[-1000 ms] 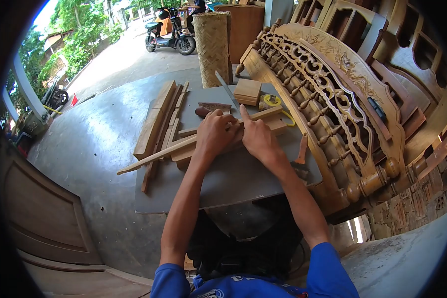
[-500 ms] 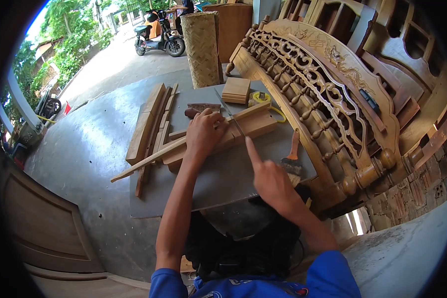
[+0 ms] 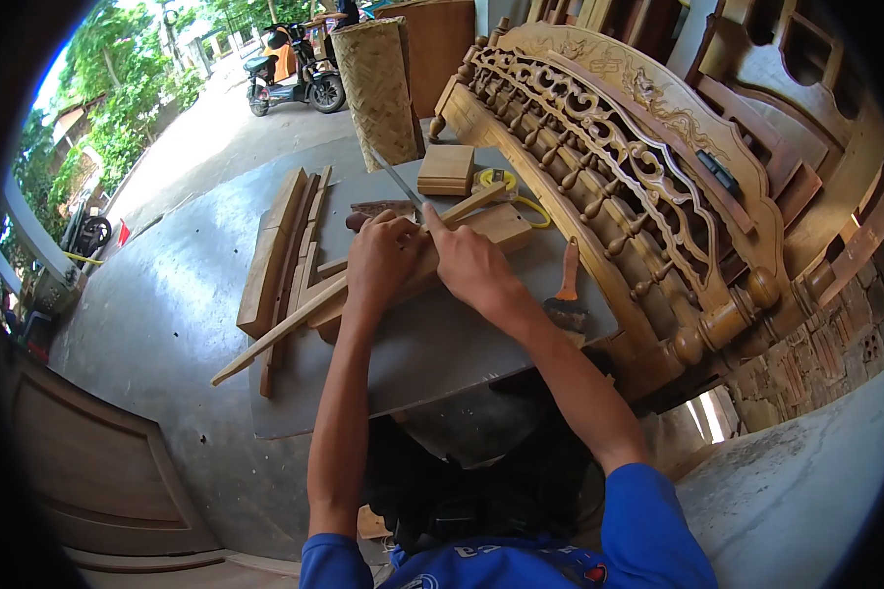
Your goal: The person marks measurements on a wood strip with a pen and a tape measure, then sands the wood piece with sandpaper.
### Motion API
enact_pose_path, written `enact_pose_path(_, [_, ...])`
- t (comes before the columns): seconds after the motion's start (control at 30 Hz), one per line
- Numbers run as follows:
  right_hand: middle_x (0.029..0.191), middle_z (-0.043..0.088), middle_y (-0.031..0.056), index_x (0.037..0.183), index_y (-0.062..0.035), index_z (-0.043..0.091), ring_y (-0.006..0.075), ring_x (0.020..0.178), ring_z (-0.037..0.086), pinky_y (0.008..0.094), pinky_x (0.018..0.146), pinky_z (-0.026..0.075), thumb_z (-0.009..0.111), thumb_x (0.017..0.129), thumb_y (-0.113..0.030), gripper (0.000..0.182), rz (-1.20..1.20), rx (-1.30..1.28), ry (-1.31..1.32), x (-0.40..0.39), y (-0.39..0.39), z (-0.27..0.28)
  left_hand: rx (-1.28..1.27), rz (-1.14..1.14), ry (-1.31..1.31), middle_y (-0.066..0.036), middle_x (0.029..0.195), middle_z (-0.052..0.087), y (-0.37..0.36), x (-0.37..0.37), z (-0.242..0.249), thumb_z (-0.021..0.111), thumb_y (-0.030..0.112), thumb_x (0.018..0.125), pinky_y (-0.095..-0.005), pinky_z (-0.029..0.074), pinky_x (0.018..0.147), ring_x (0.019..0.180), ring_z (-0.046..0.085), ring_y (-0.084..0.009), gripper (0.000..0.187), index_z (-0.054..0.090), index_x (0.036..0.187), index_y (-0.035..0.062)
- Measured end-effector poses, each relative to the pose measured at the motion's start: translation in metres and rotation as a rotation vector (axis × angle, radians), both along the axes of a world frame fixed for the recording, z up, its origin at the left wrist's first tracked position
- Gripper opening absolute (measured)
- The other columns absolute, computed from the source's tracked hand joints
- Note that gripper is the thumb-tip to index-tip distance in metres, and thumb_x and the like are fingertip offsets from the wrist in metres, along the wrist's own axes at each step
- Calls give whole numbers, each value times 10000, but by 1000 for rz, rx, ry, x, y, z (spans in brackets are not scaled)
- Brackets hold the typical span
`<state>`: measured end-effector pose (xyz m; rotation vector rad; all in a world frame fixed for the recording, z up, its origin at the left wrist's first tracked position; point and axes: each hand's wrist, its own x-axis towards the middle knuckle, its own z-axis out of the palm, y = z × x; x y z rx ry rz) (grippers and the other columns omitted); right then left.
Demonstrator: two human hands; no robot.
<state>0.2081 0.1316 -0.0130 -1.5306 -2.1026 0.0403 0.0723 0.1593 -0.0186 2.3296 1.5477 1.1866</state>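
Note:
My left hand (image 3: 383, 257) presses a long thin wooden strip (image 3: 275, 334) down onto a thick wooden board (image 3: 503, 224) on the grey worktop (image 3: 442, 358). Close beside it on the right, my right hand (image 3: 471, 267) is closed around the handle of a handsaw, with its index finger stretched forward. The saw's narrow blade (image 3: 395, 180) sticks out beyond both hands, slanting up and to the left across the strip. The handle itself is hidden inside my fist.
Stacked planks (image 3: 270, 255) lie at the worktop's left. A small square block (image 3: 447, 169) and a yellow tape measure (image 3: 501, 182) sit at the back, a brush (image 3: 565, 294) at the right edge. A carved headboard (image 3: 599, 128) stands right, a woven basket (image 3: 373, 79) and scooter (image 3: 285, 74) behind.
My right hand drew the saw back toward me half a second ago and has now pushed it forward again next to my left hand. My left hand stayed on the strip.

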Motion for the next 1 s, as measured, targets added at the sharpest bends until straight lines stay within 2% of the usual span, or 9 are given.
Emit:
enact_pose_path(0.1, [661,582,252,1360,-28,267,392,640,603,450,600,508,448,750,12,638,-28,8,-28,6,-30,-3,9,-24,13,-93,849,620,-1,0,-1,622,166,736,-380,453,771,862,578,-288,145,687,817,65])
enact_pose_path(0.17, [638,577,227,1375,-47,248,372,602,602,442,574,503,458,744,23,669,-52,-78,-59,18,-82,4,13,-26,10,-97,842,618,-1,0,-1,629,174,737,-382,450,776,855,573,-289,153,691,826,66])
enact_pose_path(0.23, [618,580,156,1372,-29,255,291,551,615,366,523,521,498,759,-5,660,-71,-198,-219,31,-139,10,18,-21,13,-104,831,614,-2,-1,-2,637,176,736,-385,446,779,848,567,-291,156,692,827,63])
enact_pose_path(0.37, [577,549,125,1402,-105,217,276,519,606,375,500,510,511,723,25,751,-103,-251,-234,52,-191,18,10,-61,-6,-125,810,597,-3,-3,1,643,155,734,-385,442,775,835,555,-297,144,690,826,55])
enact_pose_path(0.4, [572,545,119,1405,-116,211,273,521,607,377,498,507,510,719,29,763,-110,-276,-236,54,-193,21,23,-74,3,-125,811,592,-2,-4,-3,644,153,735,-385,441,774,834,554,-298,145,689,832,54])
enact_pose_path(0.5, [593,558,144,1406,-120,201,291,524,602,399,498,499,491,728,31,753,-97,-122,-132,58,-184,14,82,-107,31,-132,809,585,-8,-4,0,644,155,760,-380,439,750,812,556,-286,170,684,877,39])
enact_pose_path(0.7, [590,557,195,1395,-86,204,355,539,584,452,560,488,451,778,0,670,-110,-180,38,51,-146,7,117,-148,47,-128,849,578,-8,-4,-2,621,162,785,-377,434,779,858,534,-275,159,676,882,49])
enact_pose_path(0.9, [563,543,199,1386,-54,205,363,546,581,460,574,476,452,801,-29,636,-71,-268,114,44,-130,3,64,-155,83,-122,858,587,-6,-6,1,602,175,801,-382,432,791,848,535,-287,151,671,865,57])
enact_pose_path(1.0, [627,539,253,1375,-82,255,399,608,572,476,576,417,434,849,-35,558,-47,-293,205,46,-133,4,96,-138,122,-127,862,592,-3,-8,0,591,183,810,-389,435,784,834,547,-300,152,668,849,59])
